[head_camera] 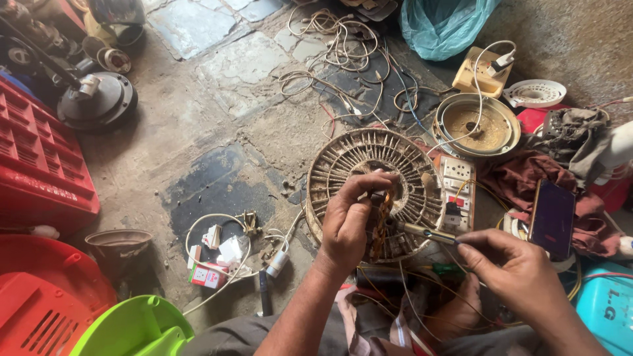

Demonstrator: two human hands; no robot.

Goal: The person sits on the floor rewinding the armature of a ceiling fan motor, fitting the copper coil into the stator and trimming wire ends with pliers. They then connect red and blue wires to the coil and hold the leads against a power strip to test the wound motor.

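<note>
Left hand (346, 221) up over the round slatted fan guard (343, 158), fingers curled tight around a copper-wound coil piece (380, 224), thumb pressing its top, the brown windings hanging below the fingertips. Right hand (511, 264) pinches the handle of a slim metal tool (428, 233), tip pointing left at the coil, just touching its side. The guard's dusty, ribbed, cream-coloured. Beside it lie a white switch board (456, 191), a dark phone (552, 219), tangled white wires (343, 46) on cracked stone.
</note>
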